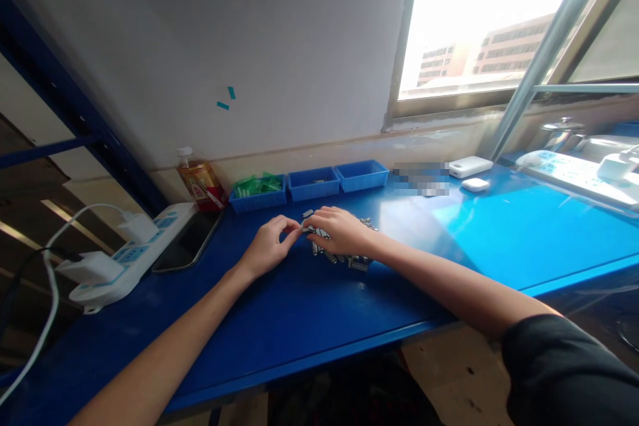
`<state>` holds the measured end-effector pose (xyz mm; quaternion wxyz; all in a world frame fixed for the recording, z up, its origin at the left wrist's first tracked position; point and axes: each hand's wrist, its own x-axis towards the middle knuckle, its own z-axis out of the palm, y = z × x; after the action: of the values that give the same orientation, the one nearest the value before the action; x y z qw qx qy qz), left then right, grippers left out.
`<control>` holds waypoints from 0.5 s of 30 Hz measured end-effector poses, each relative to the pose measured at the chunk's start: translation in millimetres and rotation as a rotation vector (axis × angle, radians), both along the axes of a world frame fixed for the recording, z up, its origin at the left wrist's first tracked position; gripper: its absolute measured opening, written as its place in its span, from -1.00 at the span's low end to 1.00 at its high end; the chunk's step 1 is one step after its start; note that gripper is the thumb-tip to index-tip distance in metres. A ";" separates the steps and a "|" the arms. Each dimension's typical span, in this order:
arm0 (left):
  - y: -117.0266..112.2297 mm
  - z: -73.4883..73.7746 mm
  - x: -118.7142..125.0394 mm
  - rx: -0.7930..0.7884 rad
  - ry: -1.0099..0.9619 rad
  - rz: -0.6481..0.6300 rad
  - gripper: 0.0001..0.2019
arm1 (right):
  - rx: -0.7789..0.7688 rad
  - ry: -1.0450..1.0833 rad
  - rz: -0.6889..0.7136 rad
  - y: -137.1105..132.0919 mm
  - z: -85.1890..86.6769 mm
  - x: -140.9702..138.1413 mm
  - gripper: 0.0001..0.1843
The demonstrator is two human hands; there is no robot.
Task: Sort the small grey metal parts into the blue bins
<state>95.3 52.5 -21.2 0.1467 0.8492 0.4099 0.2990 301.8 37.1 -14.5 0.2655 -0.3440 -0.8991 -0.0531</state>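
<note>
My left hand (270,244) is closed in a pinch, thumb against forefinger, on a small silvery metal piece at the fingertips. Close against it, my right hand (339,231) bends its fingers over the same spot, its thumb and forefinger also at a small metal piece. What kind of piece this is cannot be made out. Under and around my right hand lies a pile of short metal cylinders (357,265), partly covered by the palm. One loose metal cylinder (308,213) lies just beyond the fingertips on the blue table (299,319).
Along the wall stand a blue bin with green pieces (258,202) and two more blue bins (314,194). At left are a bottle (200,180), a phone (188,241) and a power strip (82,294) with plugs and cables. White devices (470,166) and another power strip (574,176) lie at right.
</note>
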 end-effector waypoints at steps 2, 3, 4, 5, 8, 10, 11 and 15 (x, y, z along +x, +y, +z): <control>-2.2 5.3 -0.3 -0.046 -0.121 -0.035 -0.70 | 0.058 0.029 0.034 -3.3 2.9 -0.3 -0.84; -4.0 7.8 0.8 -0.065 -0.174 -0.049 -0.69 | 0.089 0.052 0.044 -5.3 4.5 -0.4 -0.84; -6.3 10.2 2.5 -0.085 -0.228 -0.060 -0.68 | 0.121 0.075 0.055 -7.3 6.0 -0.6 -0.84; -8.8 12.1 4.4 -0.105 -0.281 -0.069 -0.67 | 0.154 0.102 0.067 -9.4 7.3 -1.1 -0.84; -15.0 14.4 8.4 -0.150 -0.362 -0.116 -0.63 | 0.294 0.215 0.104 -15.4 13.0 -4.0 -0.90; -15.1 12.1 7.1 -0.122 -0.306 -0.146 -0.60 | 0.452 0.323 0.151 -19.2 23.2 -5.2 -0.94; -13.5 9.8 5.2 -0.084 -0.239 -0.148 -0.58 | 0.543 0.386 0.178 -20.7 31.4 -4.8 -0.91; -0.1 -2.9 -4.4 0.063 0.108 -0.124 -0.52 | 0.788 0.654 0.131 -14.9 77.7 8.0 -0.85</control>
<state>90.9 52.4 -24.1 0.1159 0.8921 0.3541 0.2558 309.8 22.2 63.2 0.6448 -0.1595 -0.7006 -0.2606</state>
